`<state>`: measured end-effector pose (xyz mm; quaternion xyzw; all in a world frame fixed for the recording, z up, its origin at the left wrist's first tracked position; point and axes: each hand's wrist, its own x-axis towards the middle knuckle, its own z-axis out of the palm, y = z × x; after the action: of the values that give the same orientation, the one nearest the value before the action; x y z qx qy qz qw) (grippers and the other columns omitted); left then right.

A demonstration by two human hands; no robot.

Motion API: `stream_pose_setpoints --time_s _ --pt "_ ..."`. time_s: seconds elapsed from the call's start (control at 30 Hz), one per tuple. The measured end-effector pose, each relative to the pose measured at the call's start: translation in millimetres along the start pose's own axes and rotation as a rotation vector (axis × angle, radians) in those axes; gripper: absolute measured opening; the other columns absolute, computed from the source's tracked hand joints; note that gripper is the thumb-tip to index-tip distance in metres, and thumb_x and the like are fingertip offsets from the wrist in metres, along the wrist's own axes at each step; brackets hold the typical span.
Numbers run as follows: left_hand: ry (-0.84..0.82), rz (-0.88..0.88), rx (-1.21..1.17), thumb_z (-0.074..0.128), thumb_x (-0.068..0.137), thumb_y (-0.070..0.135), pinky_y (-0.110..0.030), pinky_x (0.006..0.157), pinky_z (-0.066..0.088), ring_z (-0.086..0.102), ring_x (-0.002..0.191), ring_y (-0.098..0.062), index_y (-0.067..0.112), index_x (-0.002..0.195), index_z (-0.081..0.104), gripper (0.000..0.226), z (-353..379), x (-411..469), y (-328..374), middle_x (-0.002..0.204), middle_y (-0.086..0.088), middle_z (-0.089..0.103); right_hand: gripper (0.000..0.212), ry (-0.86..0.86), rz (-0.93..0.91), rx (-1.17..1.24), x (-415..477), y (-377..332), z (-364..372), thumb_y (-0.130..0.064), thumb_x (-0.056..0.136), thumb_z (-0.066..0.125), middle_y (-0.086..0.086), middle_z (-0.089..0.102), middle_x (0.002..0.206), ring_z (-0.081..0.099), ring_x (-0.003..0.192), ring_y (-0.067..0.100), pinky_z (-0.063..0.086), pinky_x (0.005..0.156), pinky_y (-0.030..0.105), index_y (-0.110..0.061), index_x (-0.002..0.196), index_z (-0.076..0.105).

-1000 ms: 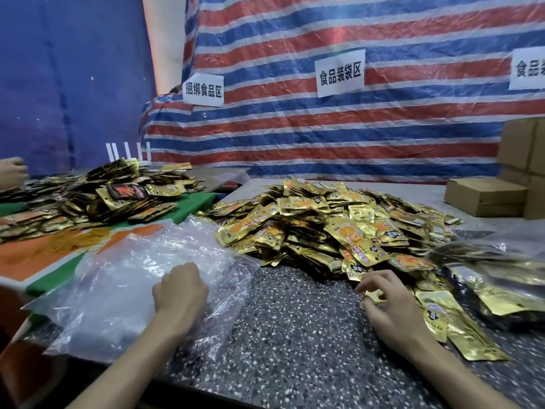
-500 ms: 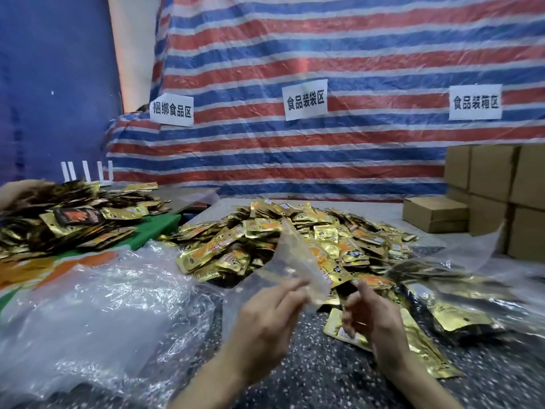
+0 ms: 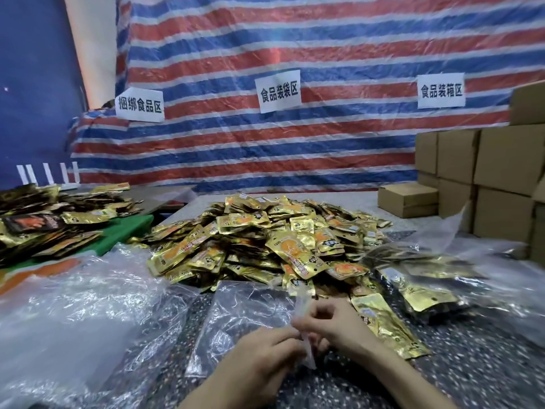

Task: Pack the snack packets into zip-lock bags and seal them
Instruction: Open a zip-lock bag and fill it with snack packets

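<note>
— What hangs behind the speckled grey stone table (image 3: 486,364)?
— A red, white and blue striped plastic tarpaulin (image 3: 295,39), with three white paper signs (image 3: 278,91) on it.
— And at the far right corner?
— Stacked brown cardboard boxes (image 3: 501,169), with one low flat cardboard box (image 3: 408,200) just beside them. A green board (image 3: 129,231) lies along the left edge.

both hands meet low in front of the body, fingertips close together and blurred. the left hand (image 3: 267,357) lies back-up, fingers curled, its tips pointing toward the right hand; it pinches the edge of a clear bag (image 3: 236,314). the right hand (image 3: 339,327) sits just beyond it and to its right, fingers bent inward and pinching the same edge from the other side. both arms are bare: the left forearm (image 3: 212,391) runs back and leftward from its wrist, the right forearm (image 3: 413,385) back and rightward.
</note>
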<state>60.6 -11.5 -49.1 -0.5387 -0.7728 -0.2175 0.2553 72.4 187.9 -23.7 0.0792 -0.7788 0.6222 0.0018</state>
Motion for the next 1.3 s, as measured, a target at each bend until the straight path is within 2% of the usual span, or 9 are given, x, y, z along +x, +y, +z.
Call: stream_pose_setpoints --time_s 0.1,0.2,0.33,0.5,0.67,0.8,0.93,1.1,1.3 --pt "0.005 -0.107 -0.093 0.062 0.09 0.02 -0.019 0.085 0.053 0.064 0.101 0.0 0.022 0.107 0.071 0.019 1.1 -1.6 -1.0 0.126 0.02 0.064 0.013 -0.015 -0.017 -0.004 -0.6 -0.6 -4.2 -0.013 0.08 0.075 0.001 0.064 0.061 0.06 0.057 0.012 0.047 0.053 0.022 -0.011 0.068 0.071" --pt "-0.023 -0.458 -0.54 0.067 0.091 0.024 -0.025 0.078 0.056 0.069 0.09 -0.008 0.017 0.094 0.071 0.008 -3.4 1.1 -0.4 0.098 0.009 0.072 0.013 -0.009 -0.064 -0.02 -2.6 -2.8 -6.7 -0.006 0.084 0.07 0.002 0.067 0.067 0.063 0.063 0.014 0.05 0.056 0.025 -0.01 0.071 0.073" --pt "0.097 -0.847 -0.931 0.067 0.085 0.041 -0.032 0.067 0.056 0.068 0.071 -0.023 0.003 0.083 0.07 0.038 -10.6 10.9 -6.8 0.077 -0.016 0.071 0.011 -0.074 -0.126 -0.044 -5.8 -7.3 -1.2 -0.007 0.082 0.075 0.005 0.072 0.075 0.067 0.068 0.016 0.054 0.065 0.027 -0.016 0.075 0.075" --pt "0.072 -0.891 -0.98 0.074 0.079 0.036 -0.033 0.066 0.052 0.063 0.065 -0.022 0.008 0.08 0.072 0.029 -10.5 10.7 -12.0 0.071 -0.01 0.069 0.009 -0.113 -0.103 0.019 -7.3 -6.6 3.2 -0.009 0.075 0.084 0.023 0.072 0.079 0.067 0.066 0.023 0.054 0.063 0.029 -0.008 0.076 0.075" --pt "0.117 -0.945 -1.045 0.076 0.077 0.028 -0.034 0.064 0.054 0.064 0.065 -0.027 0.009 0.075 0.075 0.019 -14.7 7.9 -13.6 0.07 -0.014 0.068 0.018 -0.026 -0.051 0.124 -2.1 -4.5 3.0 -0.004 0.074 0.085 0.01 0.068 0.071 0.063 0.063 0.019 0.051 0.054 0.026 -0.009 0.073 0.068" --pt "0.19 -1.077 -1.075 0.071 0.084 0.008 -0.039 0.058 0.058 0.064 0.063 -0.023 0.013 0.062 0.068 0.023 -14.2 8.9 -14.6 0.068 -0.013 0.065 0.021 0.06 -0.012 0.284 2.7 -2.3 0.9 0.007 0.073 0.072 0.007 0.063 0.069 0.061 0.061 0.019 0.051 0.05 0.03 -0.013 0.066 0.066" --pt "0.34 -1.086 -1.25 0.071 0.06 0.007 -0.024 0.043 0.044 0.052 0.053 -0.016 0.01 0.058 0.059 0.012 -24.2 13.6 -9.6 0.061 -0.011 0.055 0.035 0.202 -0.078 0.286 4.1 -0.5 -0.6 0.017 0.083 0.049 0.009 0.054 0.061 0.056 0.052 0.022 0.048 0.045 0.031 -0.012 0.065 0.057" --pt "0.316 -1.183 -1.081 0.055 0.084 -0.003 -0.027 0.048 0.049 0.055 0.052 -0.019 0.001 0.065 0.059 0.02 -50.9 18.7 -16.4 0.063 -0.014 0.061 0.043 0.231 -0.155 0.151 -3.1 -6.3 2.3 0.014 0.088 0.043 0.015 0.055 0.053 0.049 0.04 0.024 0.043 0.039 0.027 -0.013 0.071 0.072" --pt "0.36 -1.154 -0.886 0.06 0.085 -0.001 -0.027 0.053 0.052 0.054 0.052 -0.017 0.004 0.063 0.055 0.022 -76.1 34.6 -22.2 0.056 -0.005 0.055 0.033 0.262 -0.261 0.119 -3.3 -21.9 9.0 0.004 0.087 0.05 0.013 0.055 0.05 0.048 0.04 0.024 0.044 0.039 0.028 -0.011 0.072 0.076"
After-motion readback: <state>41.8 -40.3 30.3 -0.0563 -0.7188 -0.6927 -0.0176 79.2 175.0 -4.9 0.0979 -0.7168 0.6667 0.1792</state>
